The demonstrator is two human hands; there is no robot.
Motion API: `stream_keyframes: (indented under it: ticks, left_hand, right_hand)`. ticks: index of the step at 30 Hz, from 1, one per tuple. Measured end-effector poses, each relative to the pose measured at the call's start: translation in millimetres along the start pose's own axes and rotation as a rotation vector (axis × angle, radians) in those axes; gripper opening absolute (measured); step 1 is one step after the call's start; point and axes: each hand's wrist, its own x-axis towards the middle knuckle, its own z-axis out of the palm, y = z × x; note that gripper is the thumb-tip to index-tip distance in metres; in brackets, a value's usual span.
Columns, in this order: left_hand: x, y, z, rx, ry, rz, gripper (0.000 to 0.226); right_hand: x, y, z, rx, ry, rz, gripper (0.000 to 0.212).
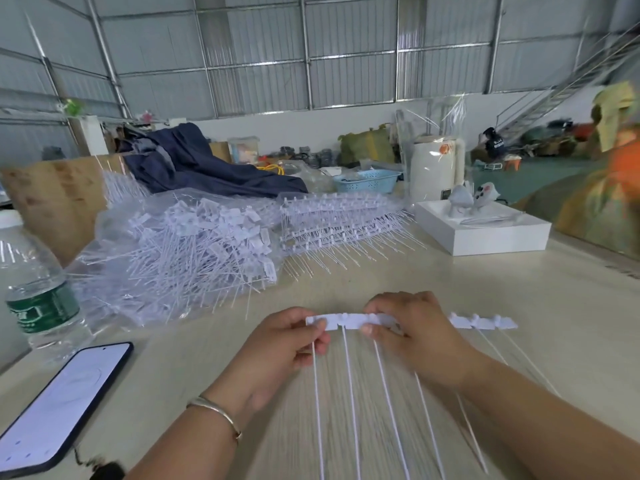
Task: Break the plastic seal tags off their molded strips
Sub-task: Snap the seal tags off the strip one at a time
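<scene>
A white molded strip of seal tags is held level above the table in front of me, its long thin tails hanging toward me. My left hand pinches the tag at the strip's left end. My right hand grips the strip near its middle, thumb on the front edge. The strip's right end sticks out past my right hand. A heap of loose separated tags lies on clear plastic at the left. A stack of whole strips sits behind it, tails fanned out.
A water bottle and a phone lie at the left near the table's edge. A white box sits at the right, a white cylinder and blue basket behind. Dark cloth lies at the back.
</scene>
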Motion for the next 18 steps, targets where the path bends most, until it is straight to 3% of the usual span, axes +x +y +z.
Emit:
stream_keyframes:
  ticks: [4, 8, 14, 18]
  left_hand:
    - [-8, 4, -3, -0.244, -0.115, -0.048, 0.016]
    - [-12, 8, -10, -0.333, -0.217, -0.066, 0.017]
    - [-17, 11, -12, -0.431, -0.282, -0.007, 0.009]
    - [-24, 14, -7, -0.45, -0.286, -0.014, 0.008]
  right_hand:
    - [-4, -16, -5, 0.306, 0.006, -0.008, 0.017]
    - [-4, -29, -13, 0.661, -0.092, 0.051, 0.02]
    - [-5, -41, -18, 0.855, -0.089, 0.063, 0.029]
    - [-7, -45, -17, 0.88, -0.088, 0.04, 0.023]
